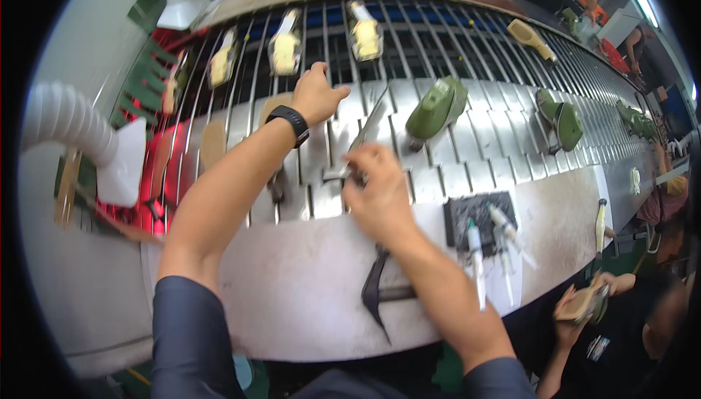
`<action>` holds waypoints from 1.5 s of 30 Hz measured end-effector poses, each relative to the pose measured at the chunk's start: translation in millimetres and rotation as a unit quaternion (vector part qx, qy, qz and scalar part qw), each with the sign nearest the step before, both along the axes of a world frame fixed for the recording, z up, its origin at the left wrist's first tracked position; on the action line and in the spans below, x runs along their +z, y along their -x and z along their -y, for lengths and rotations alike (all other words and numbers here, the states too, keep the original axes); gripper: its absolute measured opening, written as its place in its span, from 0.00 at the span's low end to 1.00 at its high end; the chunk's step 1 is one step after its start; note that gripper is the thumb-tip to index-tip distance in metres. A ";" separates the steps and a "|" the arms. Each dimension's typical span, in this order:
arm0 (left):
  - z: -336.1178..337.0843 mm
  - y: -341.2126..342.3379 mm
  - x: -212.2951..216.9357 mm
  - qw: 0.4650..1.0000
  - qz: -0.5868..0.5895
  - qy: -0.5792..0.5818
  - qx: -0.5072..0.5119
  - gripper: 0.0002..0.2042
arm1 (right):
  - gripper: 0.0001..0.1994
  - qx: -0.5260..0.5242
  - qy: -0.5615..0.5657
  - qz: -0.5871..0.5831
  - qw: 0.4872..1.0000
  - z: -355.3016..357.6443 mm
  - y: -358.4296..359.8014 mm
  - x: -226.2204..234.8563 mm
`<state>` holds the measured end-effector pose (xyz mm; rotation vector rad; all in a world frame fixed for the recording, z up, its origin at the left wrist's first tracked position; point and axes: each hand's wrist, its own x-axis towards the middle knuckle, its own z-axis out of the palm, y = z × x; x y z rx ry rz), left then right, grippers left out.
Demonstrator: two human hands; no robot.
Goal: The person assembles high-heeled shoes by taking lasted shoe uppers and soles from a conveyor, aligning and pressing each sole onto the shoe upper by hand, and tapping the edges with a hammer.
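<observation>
**A:** What's that right hand (380, 191) doing mid-frame?
**B:** It's gripping a slim metal tool (371, 121). The shaft is pointing up and right, at the centre of the frame, over the metal slats (489, 129).

**A:** And the left hand (319, 96)?
**B:** It's reaching just above and left of the tool, fingers loosely apart, thumb sticking out. Can't tell if the fingertips are touching anything. A tan sole (213, 145) is lying left of that forearm, and a green shoe (438, 110) is sitting right of the tool.

**A:** Any containers?
**B:** Closest thing is a black block (456, 227) right of centre, lower down. Slim syringe-like tubes (476, 253) are leaning on or in it, can't tell which. One's showing a teal end. They're looking pale, but I can't make out what's inside.

**A:** Further out?
**B:** A dark hammer (374, 289) is lying on the pale worktop (292, 282), handle running behind the right forearm. Three yellow-topped pieces (365, 37) are resting along the bars up top. At lower right, a co-worker is holding a tan-soled shoe (580, 305).
</observation>
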<state>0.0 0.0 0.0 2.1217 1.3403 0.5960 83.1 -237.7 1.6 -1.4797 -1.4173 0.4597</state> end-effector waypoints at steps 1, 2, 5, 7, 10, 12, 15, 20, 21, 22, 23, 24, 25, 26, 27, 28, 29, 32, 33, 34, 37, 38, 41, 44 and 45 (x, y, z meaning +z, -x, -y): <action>-16.8 -16.7 -18.4 0.998 -0.042 -0.030 0.021 0.45 | 0.18 0.010 0.037 -0.027 0.999 7.7 15.2 -10.8; -27.1 -45.2 -37.1 0.998 -0.045 -0.009 0.041 0.47 | 0.18 0.003 0.057 -0.014 0.998 17.9 22.7 -19.9; -93.5 -130.9 0.2 0.989 -0.033 0.016 0.140 0.60 | 0.19 0.033 0.079 -0.007 0.996 -7.6 -6.6 7.8; -108.2 -173.7 -1.8 0.980 -0.037 0.010 0.196 0.60 | 0.20 0.014 0.072 0.012 0.997 -6.0 -8.5 12.6; -110.6 -189.5 -9.7 0.973 -0.056 -0.005 0.226 0.54 | 0.20 0.016 0.069 0.019 0.997 -7.2 -13.1 5.9; -104.6 -174.0 1.5 0.977 -0.037 0.010 0.210 0.52 | 0.18 0.017 0.083 -0.009 0.996 -6.6 -11.2 8.2; -91.6 -121.0 28.5 0.986 0.073 0.038 0.141 0.39 | 0.18 -0.009 0.055 0.001 0.998 -9.1 -11.6 7.3; 30.5 16.0 60.2 0.971 0.230 0.067 0.021 0.42 | 0.12 -0.061 0.032 -0.021 0.997 -13.3 -15.8 11.8; 69.6 45.5 69.2 0.959 0.274 0.075 0.004 0.43 | 0.12 -0.082 0.008 -0.022 0.996 -14.4 -17.3 11.6; 108.7 81.4 77.6 0.963 0.269 0.033 -0.004 0.43 | 0.11 -0.093 -0.008 -0.016 0.996 -16.1 -16.1 12.1; 148.1 116.8 81.9 0.964 0.265 -0.008 -0.014 0.44 | 0.11 -0.094 -0.035 -0.023 0.995 -15.3 -16.7 16.4; 186.9 152.0 80.8 0.969 0.241 -0.058 -0.008 0.44 | 0.11 -0.103 -0.064 -0.011 0.993 -15.4 -16.7 17.6; 224.6 184.7 80.0 0.970 0.216 -0.108 0.000 0.44 | 0.11 -0.110 -0.093 0.000 0.990 -15.9 -16.4 20.5; 261.1 211.8 83.3 0.978 0.143 -0.153 0.016 0.45 | 0.11 -0.113 -0.098 -0.029 0.988 -13.8 -17.2 25.6; 295.1 237.3 86.3 0.978 0.069 -0.196 0.033 0.45 | 0.11 -0.114 -0.102 -0.058 0.986 -12.4 -16.2 31.2; 325.4 260.6 82.3 0.969 0.010 -0.242 0.044 0.44 | 0.12 -0.123 -0.094 -0.053 0.987 -11.0 -15.6 33.8; 350.7 278.0 78.5 0.955 -0.049 -0.286 0.054 0.43 | 0.13 -0.133 -0.092 -0.035 0.986 -7.7 -17.3 36.4; 406.5 315.5 79.7 0.958 -0.137 -0.249 0.047 0.36 | 0.15 -0.092 -0.056 -0.111 0.988 27.9 9.6 65.0; 412.9 324.8 76.7 0.958 -0.133 -0.248 0.053 0.36 | 0.16 -0.081 -0.092 -0.068 0.990 48.1 26.2 70.3; 418.9 333.9 69.3 0.964 -0.060 -0.249 0.070 0.34 | 0.17 -0.063 -0.104 0.034 0.992 73.0 44.2 75.6; 426.0 339.6 46.7 0.959 0.070 -0.247 0.118 0.29 | 0.19 0.037 -0.016 0.145 0.989 141.0 81.1 60.6; 426.3 339.5 36.9 0.957 0.125 -0.216 0.148 0.28 | 0.19 0.061 0.014 0.192 0.979 160.3 90.2 49.2; 426.4 340.1 21.9 0.947 0.184 -0.188 0.183 0.26 | 0.21 0.065 -0.007 0.274 0.960 194.5 104.4 27.9; 422.2 344.1 13.0 0.934 0.197 -0.214 0.207 0.26 | 0.23 0.077 -0.006 0.085 0.993 186.1 106.6 43.1; 419.3 343.8 10.4 0.931 0.217 -0.208 0.207 0.27 | 0.21 0.083 0.030 -0.049 0.995 179.9 110.0 50.6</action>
